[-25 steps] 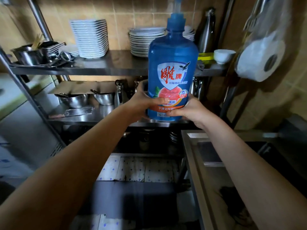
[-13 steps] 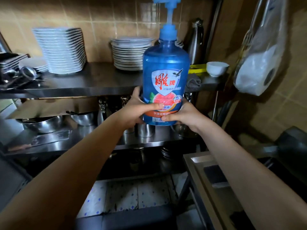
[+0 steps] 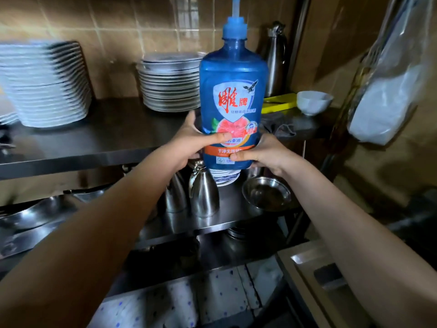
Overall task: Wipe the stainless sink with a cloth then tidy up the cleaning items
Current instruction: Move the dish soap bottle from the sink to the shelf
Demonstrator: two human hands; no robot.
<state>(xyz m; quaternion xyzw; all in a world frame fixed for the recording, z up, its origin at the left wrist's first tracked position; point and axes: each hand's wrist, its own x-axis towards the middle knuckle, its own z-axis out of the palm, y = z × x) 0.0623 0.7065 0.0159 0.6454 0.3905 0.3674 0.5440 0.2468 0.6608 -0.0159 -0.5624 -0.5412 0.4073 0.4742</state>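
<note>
Both arms reach straight out from the lower corners of the frame and meet at centre, where the left hand and the right hand clasp one blue dish soap bottle by its lower part. The left thumb lies across the label, with the left fingers curled round the far side; the right thumb presses just under it on the orange band, so each hand is clamped on the bottle. The bottle stands upright, its pump neck running out of the top of the frame, its base level with the front edge of the upper shelf. On that shelf sit two stacks of plates, one at upper left and one behind the bottle, one white bowl, one steel flask and a crumpled grey cloth. Below are two steel jugs and one shallow steel bowl. A corner of the sink shows at lower right.
</note>
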